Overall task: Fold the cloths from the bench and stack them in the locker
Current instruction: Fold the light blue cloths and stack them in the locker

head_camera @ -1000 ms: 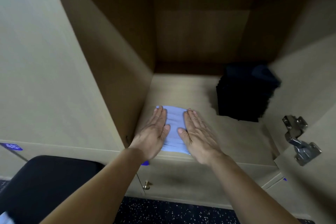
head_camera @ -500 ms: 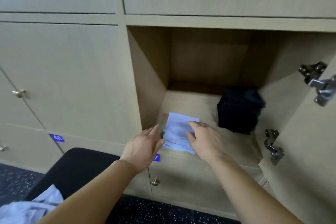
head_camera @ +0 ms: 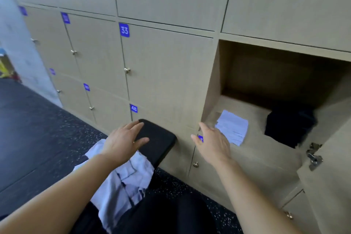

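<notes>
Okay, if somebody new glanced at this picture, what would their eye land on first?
Probably the one open locker at the right among closed doors, with folded pale cloths stacked at its front left and a dark pile further right inside. Next, the two open hands: the left hand above the end of the black bench, the right hand just outside the locker. Loose pale cloths lie crumpled on the bench.

You have a bare left hand [head_camera: 121,141] and a bare right hand [head_camera: 213,144], slender-fingered both, and your left forearm [head_camera: 66,186] and right forearm [head_camera: 247,192] are likewise uncovered all the way from the wrist to the lower edge of the view, while the fingernails are too blurred to make out.
</notes>
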